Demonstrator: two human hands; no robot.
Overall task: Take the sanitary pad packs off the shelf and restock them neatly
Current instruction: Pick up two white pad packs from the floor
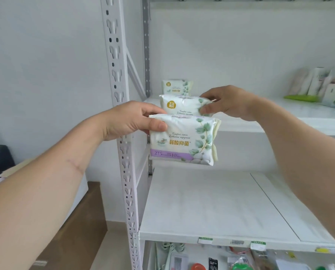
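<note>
Nearest, the left hand (132,120) pinches the top edge of a white plastic sanitary pad pack with green leaves and a purple band (183,139), fingers curled over its seam so it hangs upright in front of the white metal shelf (279,121), probably to keep its face readable. Just behind, the right hand (226,103) grips the right end of a second matching pack (184,105) at the shelf's front edge. Farther back, a third matching pack (177,87) stands upright on the shelf. Assorted blurred packets (318,84) lie at far right.
</note>
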